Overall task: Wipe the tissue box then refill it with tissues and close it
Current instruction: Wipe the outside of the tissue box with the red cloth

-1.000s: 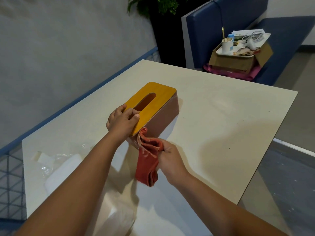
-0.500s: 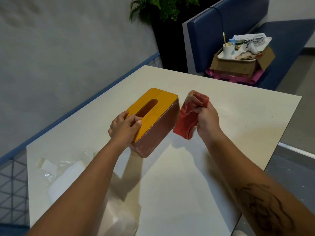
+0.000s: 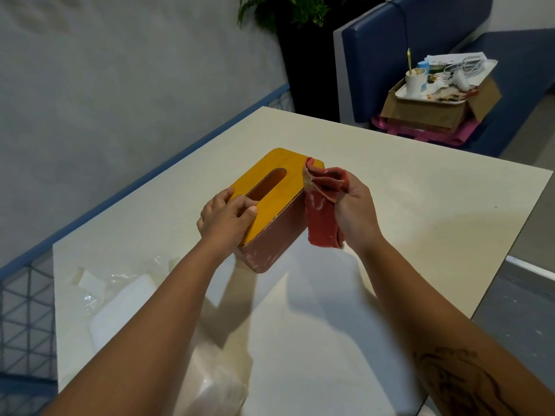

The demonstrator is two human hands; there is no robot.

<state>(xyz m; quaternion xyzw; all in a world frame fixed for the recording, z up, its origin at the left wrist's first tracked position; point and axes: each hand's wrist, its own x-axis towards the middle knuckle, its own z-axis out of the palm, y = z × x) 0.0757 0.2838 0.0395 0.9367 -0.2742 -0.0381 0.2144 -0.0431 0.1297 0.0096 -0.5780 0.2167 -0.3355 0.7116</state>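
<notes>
The tissue box [image 3: 270,223] sits on the worktop [image 3: 420,205] under the left hand [image 3: 225,217], whose fingers [image 3: 241,203] are curled over the near end of the yellow lid [image 3: 285,187], with the thumb lying on top just beside the slot [image 3: 265,184]. The right hand [image 3: 354,211] has its fingers [image 3: 351,190] bunched round a folded red cloth [image 3: 322,214]. The cloth's upper fold touches the lid's far corner, and the rest hangs from those fingers along the box's long brown side.

The main risk is that the box swings. Only the end under the left fingers is pinned, so a firm stroke at the far corner could pivot it or skid it across the smooth worktop. The loose tail below the right fingers could also snag the lid's edge and lift it. Whether the lid is seated flush is hard to judge from this angle, so that may matter more than it looks.

Pale smears show on the brown side and on the cloth itself, so a dirty fold could spread the residue instead of lifting it. Behind the left fingers, beside the forearm, lies a pack of tissues [image 3: 120,310] in clear wrap, which a drawn-back elbow could nudge towards the edge
</notes>
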